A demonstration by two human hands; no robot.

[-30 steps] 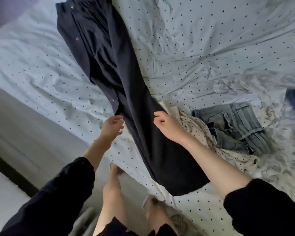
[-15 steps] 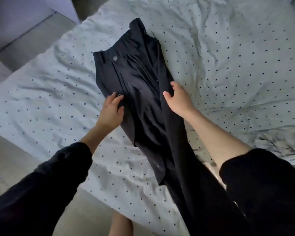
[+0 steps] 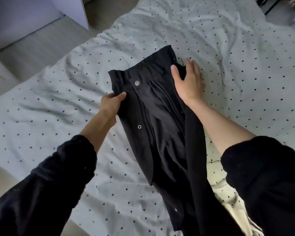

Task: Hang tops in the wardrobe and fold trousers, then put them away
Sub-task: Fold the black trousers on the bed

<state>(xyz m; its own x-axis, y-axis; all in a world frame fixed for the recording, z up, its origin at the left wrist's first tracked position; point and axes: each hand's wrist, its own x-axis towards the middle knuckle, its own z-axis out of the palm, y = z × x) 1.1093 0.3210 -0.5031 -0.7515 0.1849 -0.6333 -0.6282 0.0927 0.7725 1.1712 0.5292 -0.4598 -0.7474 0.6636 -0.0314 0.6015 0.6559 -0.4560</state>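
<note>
Black trousers with an elastic waistband and metal snaps lie lengthwise on the dotted white bedsheet, waistband at the far end. My left hand pinches the trousers' left edge just below the waistband. At the right end of the waistband, my right hand rests flat with straight fingers, partly on the sheet. The lower legs run toward me under my right sleeve.
A cream dotted garment lies under my right arm at the lower right. White furniture and pale floor are at the upper left beyond the bed's edge. Dark objects sit at the upper right corner.
Both hands have slid up the trousers from mid-leg to the waistband. The left hand has gone from lying flat to pinching the edge, and the waistband now lies spread out.
</note>
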